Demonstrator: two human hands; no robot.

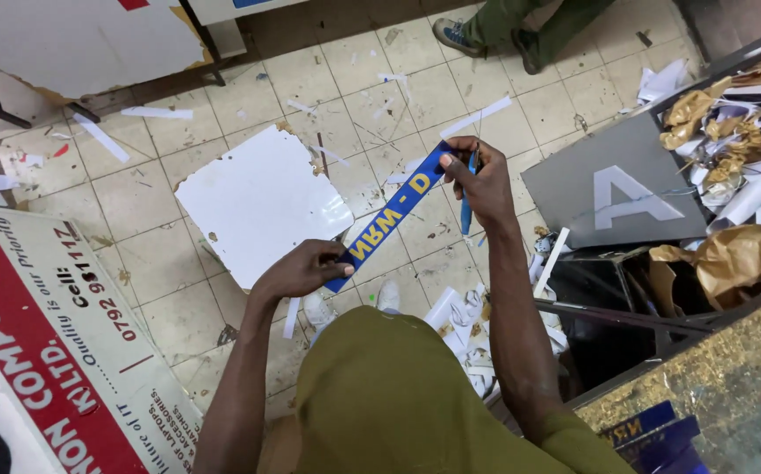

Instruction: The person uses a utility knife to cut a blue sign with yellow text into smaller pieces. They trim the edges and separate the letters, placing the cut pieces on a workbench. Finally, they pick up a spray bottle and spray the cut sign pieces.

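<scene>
I hold a narrow blue strip with yellow letters stretched between both hands above the tiled floor. My left hand pinches its lower end. My right hand grips the upper end and also holds a thin blue cutter or pen that points down. The strip runs diagonally from lower left to upper right.
A torn white board lies on the littered tile floor. A red and white printed sign lies at left. A grey panel with a white letter leans by a bin of crumpled paper. Another person's feet stand at top. Blue strips lie at lower right.
</scene>
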